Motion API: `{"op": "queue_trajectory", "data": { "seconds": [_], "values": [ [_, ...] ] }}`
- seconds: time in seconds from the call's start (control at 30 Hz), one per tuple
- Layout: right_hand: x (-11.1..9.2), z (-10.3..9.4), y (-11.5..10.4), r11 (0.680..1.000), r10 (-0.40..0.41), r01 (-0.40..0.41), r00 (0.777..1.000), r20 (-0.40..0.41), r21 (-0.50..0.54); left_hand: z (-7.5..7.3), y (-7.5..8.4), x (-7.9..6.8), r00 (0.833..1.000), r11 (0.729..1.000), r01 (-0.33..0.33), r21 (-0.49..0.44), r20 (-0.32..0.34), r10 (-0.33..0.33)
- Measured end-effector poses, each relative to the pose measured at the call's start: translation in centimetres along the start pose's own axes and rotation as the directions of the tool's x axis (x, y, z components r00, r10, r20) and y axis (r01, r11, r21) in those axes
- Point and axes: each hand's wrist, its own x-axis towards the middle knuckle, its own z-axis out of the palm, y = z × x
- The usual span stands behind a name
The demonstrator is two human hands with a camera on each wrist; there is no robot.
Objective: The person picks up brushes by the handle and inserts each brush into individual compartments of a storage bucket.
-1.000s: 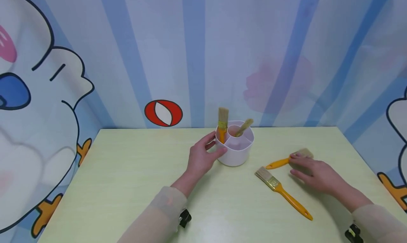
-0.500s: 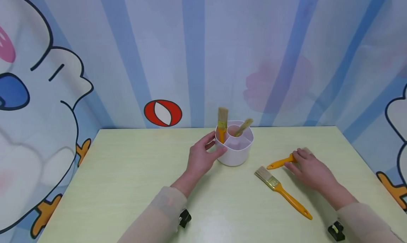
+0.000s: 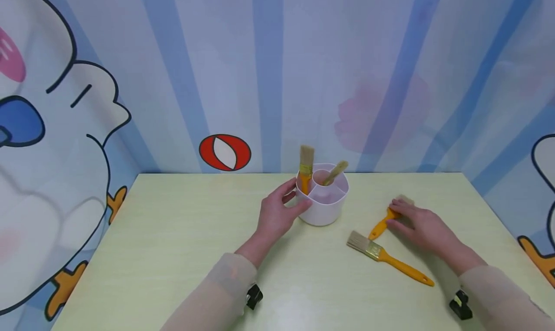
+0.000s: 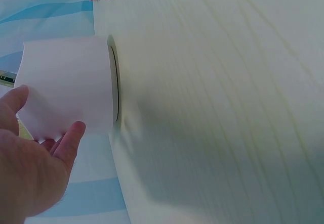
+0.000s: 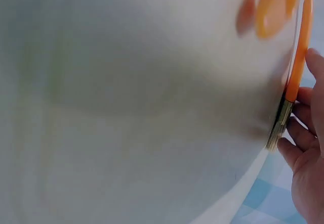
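My left hand (image 3: pixel 275 218) holds the side of a white round brush holder (image 3: pixel 323 213), thumb on its front wall and fingers round its left side. The holder stands on the table at the back, divided into compartments. One paintbrush (image 3: pixel 306 160) rises bristles up from its left compartment; another brush (image 3: pixel 338 170) leans in the round middle one. To the right, my right hand (image 3: pixel 422 227) grips a yellow-handled paintbrush (image 3: pixel 378 230) by its ferrule area, palm down. In the right wrist view, thumb and fingers meet that paintbrush (image 5: pixel 299 57) along the handle and metal band.
A second yellow-handled paintbrush (image 3: pixel 403 267) lies flat in front of the right hand, bristles toward the holder. The pale wooden table (image 3: pixel 182 234) ends at a blue striped backdrop (image 3: pixel 234 71) just behind the holder.
My right hand has shifted left and taken hold of the farther paintbrush, whose handle end has swung toward the front. The nearer brush has turned slightly. My left hand stays on the holder.
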Motion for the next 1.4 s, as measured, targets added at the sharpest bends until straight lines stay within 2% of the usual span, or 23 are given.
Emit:
{"op": "queue_trajectory", "data": {
  "seconds": [0.47,0.8,0.97,1.27,1.4],
  "values": [
    [0.9,-0.7,0.9,0.996,-0.093,0.094,0.993,0.066,-0.007,0.2,0.0,-0.1,1.0,1.0,0.006,0.012,-0.005,-0.006],
    [1.3,0.3,-0.8,1.0,-0.006,0.006,0.997,0.072,0.006,0.2,0.0,-0.2,1.0,1.0,-0.002,0.01,-0.013,0.003],
    [1.5,0.4,-1.3,1.0,-0.012,0.013,0.997,0.081,-0.021,0.2,0.1,-0.1,1.0,1.0,-0.012,0.012,-0.011,0.012],
    [1.7,0.1,-0.5,0.999,-0.034,0.035,0.994,0.105,-0.013,0.2,0.1,-0.1,1.0,1.0,-0.019,0.011,-0.011,0.019],
    [1.7,-0.4,-0.6,1.0,-0.019,0.019,0.996,0.086,-0.001,0.1,0.1,-0.1,1.0,1.0,-0.015,0.013,-0.013,0.015]
  ]
}}
